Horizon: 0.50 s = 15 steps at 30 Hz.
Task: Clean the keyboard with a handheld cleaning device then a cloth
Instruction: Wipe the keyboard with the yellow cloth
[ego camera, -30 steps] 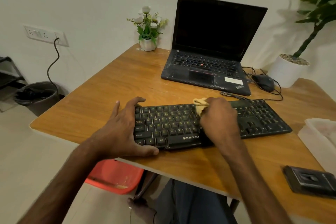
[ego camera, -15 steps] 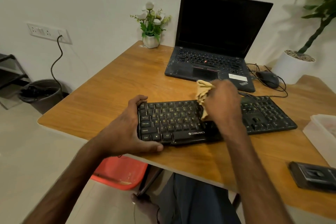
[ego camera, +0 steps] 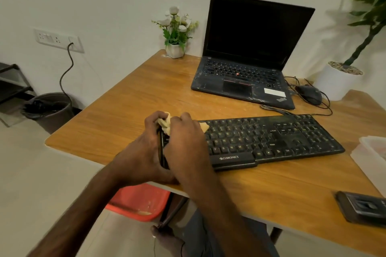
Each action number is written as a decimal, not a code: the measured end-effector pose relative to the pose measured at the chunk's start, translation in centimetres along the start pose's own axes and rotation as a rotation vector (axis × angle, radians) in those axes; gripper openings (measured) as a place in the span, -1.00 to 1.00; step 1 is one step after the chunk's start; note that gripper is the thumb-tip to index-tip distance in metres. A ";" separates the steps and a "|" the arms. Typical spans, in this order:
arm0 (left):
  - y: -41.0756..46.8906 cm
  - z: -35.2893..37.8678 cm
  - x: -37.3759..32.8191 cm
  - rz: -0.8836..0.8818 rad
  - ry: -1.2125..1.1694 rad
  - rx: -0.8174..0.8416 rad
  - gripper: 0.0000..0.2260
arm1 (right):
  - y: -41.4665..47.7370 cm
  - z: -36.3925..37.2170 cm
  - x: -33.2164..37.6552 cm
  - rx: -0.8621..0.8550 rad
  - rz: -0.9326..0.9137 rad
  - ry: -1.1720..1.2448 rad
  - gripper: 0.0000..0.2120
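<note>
**Head view.** A black plastic keyboard lies on a wooden table of warm orange-brown grain with a pale rounded edge. The keyboard is long and flat, with rows of low square keys bearing pale legends and a white ZEBRONICS mark on its near lip.

The left hand grips the keyboard's left end, fingers curled over the far corner and thumb along the near side. The end's dark edge shows as a narrow strip between the two hands.

Touching the left hand on its right, the right hand is closed around a crumpled cloth and presses it on the leftmost keys. The cloth is soft, pale yellow and bunched into folds. It bulges out against the left fingers, and a small corner shows to the right of the knuckles. The right hand and forearm hide the left block of keys.

- **Beyond the right hand, well apart:** an open black laptop with a dark screen, a red pointing stick and a smeared palm rest.
- **Right of the laptop:** a black corded mouse among loose cable, near a round white plant pot.
- **Beyond the left hand:** a small white pot of white flowers at the far table corner.
- **Far right of the hands:** a translucent white container and, nearer the person, a black rectangular device.
- **Below the hands, under the table:** a red plastic stool.
- **Left of the left hand, on the floor:** a dark waste bin.
</note>
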<state>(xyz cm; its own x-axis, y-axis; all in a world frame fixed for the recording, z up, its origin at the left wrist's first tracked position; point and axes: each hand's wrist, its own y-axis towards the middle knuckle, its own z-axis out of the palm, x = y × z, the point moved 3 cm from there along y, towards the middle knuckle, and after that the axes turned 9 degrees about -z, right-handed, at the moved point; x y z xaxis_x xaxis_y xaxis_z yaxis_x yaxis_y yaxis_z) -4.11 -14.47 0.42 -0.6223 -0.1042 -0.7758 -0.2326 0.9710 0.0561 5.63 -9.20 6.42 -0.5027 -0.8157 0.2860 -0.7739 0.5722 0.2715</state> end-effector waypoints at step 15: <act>-0.3 -0.6 0.4 -0.063 -0.100 0.006 0.28 | -3.4 -0.4 -3.6 0.041 -0.424 0.200 -0.68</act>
<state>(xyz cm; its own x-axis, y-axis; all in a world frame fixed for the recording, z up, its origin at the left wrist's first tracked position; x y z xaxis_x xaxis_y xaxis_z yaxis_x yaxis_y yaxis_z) -4.72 -14.92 0.46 -0.5291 -0.1434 -0.8364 -0.2641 0.9645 0.0017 10.19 -8.21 4.81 -0.0578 -0.9420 0.3306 -0.9115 0.1849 0.3674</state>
